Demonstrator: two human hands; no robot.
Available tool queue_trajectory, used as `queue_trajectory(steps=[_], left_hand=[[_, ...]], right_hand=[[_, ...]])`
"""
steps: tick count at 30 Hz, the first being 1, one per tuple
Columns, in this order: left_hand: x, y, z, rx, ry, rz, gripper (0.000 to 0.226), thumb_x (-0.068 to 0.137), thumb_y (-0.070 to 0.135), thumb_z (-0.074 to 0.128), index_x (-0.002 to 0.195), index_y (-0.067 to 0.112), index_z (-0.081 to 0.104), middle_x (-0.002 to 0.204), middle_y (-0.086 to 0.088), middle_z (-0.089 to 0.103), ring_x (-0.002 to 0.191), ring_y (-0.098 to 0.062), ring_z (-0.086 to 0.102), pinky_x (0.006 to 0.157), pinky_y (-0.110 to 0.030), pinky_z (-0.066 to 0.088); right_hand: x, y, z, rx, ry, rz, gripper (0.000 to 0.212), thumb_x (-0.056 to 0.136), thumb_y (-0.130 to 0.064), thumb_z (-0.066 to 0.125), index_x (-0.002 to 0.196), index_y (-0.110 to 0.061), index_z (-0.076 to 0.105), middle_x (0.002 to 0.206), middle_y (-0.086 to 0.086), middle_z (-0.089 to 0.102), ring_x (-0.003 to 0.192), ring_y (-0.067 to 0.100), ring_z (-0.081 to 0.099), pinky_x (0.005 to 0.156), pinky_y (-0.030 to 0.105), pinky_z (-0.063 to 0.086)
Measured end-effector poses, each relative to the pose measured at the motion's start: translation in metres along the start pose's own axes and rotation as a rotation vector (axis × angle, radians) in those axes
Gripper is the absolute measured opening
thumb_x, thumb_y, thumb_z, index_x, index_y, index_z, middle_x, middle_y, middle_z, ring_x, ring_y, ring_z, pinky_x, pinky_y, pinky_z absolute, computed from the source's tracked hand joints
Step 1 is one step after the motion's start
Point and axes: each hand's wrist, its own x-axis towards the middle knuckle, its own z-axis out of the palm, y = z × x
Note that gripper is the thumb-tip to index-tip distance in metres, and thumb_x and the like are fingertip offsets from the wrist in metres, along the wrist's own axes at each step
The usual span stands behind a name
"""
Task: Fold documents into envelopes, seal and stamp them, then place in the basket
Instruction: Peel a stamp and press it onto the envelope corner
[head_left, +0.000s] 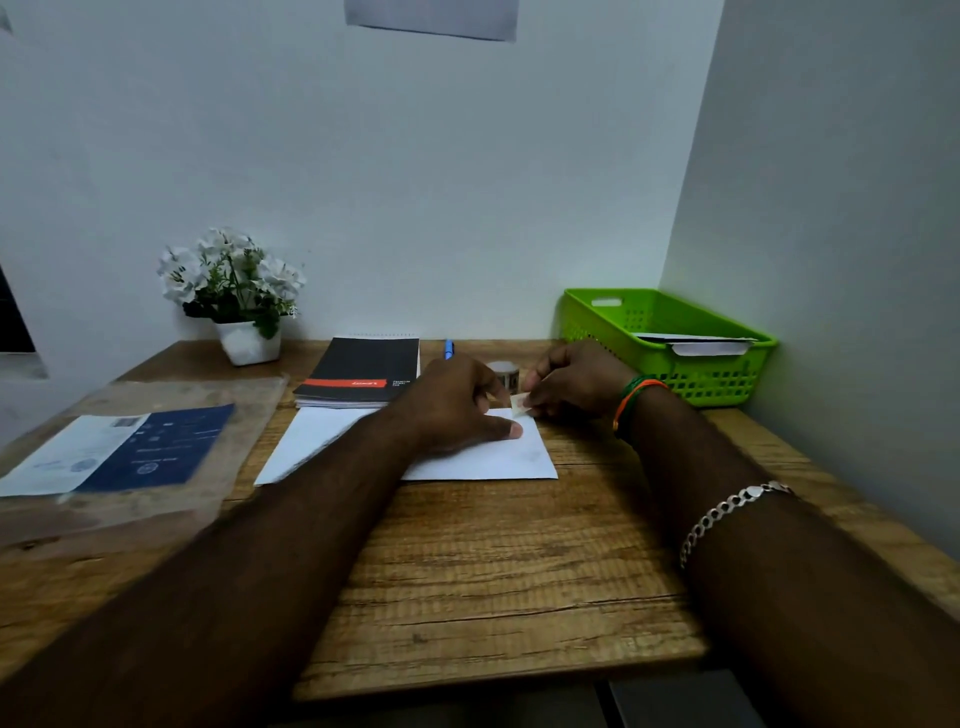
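A white envelope (498, 457) lies flat on the wooden desk (493, 561) in the middle. My left hand (457, 405) rests palm down on it, thumb stretched toward its upper right corner. My right hand (576, 382) pinches a small stamp (519, 404) just above that corner. A stamp roll (505, 375) stands behind the two hands, partly hidden. The green basket (727, 384) sits at the back right against the wall and holds white envelopes (696, 343).
A black notebook (363, 371) and a blue pen (448, 349) lie behind the envelope. A potted white flower (234, 296) stands at the back left. A clear plastic sleeve with blue and white papers (130, 452) covers the left side. Walls close the back and right.
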Motion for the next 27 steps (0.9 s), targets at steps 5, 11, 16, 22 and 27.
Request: queue_trajectory(steps=[5,11,16,22,27], left_hand=[[0.001,-0.002,0.001,-0.013,-0.017,-0.016,0.052,0.072,0.046,0.089,0.115,0.023,0.073,0.089,0.007,0.069,0.079,-0.003,0.062,0.062,-0.018,0.042],[0.001,-0.003,-0.003,-0.052,-0.051,-0.058,0.061,0.066,0.044,0.093,0.120,0.025,0.072,0.095,0.007,0.070,0.082,-0.002,0.064,0.065,-0.018,0.046],[0.000,-0.002,-0.003,-0.060,-0.054,-0.051,0.056,0.067,0.043,0.092,0.117,0.028,0.071,0.097,0.006,0.068,0.084,-0.002,0.063,0.067,-0.019,0.047],[-0.002,0.002,-0.001,-0.020,-0.058,-0.002,0.024,0.086,0.037,0.080,0.108,0.026,0.079,0.101,0.003,0.074,0.090,-0.005,0.064,0.073,-0.021,0.049],[0.000,0.008,0.005,0.000,0.039,-0.027,0.015,0.095,0.026,0.071,0.102,0.018,0.081,0.102,-0.003,0.077,0.094,-0.014,0.067,0.087,-0.033,0.055]], right_hand=[[-0.002,-0.001,0.001,-0.006,-0.013,0.011,0.016,0.077,0.016,0.073,0.077,0.002,0.065,0.067,0.019,0.063,0.040,0.011,0.060,0.043,0.019,0.049],[-0.002,-0.003,0.002,-0.013,-0.005,0.029,0.019,0.074,0.017,0.075,0.073,0.002,0.064,0.061,0.015,0.065,0.041,0.013,0.062,0.043,0.019,0.049],[-0.001,-0.002,0.003,-0.071,0.019,0.024,0.025,0.071,0.014,0.079,0.064,-0.004,0.063,0.053,0.008,0.065,0.039,0.011,0.060,0.042,0.017,0.047],[-0.001,-0.003,0.008,-0.136,0.069,0.001,0.027,0.068,0.013,0.082,0.065,-0.005,0.061,0.049,0.008,0.062,0.034,0.009,0.057,0.037,0.015,0.042],[0.000,-0.004,0.012,-0.260,0.087,-0.034,0.024,0.064,-0.001,0.089,0.075,-0.005,0.069,0.065,0.012,0.065,0.056,0.018,0.057,0.056,0.027,0.047]])
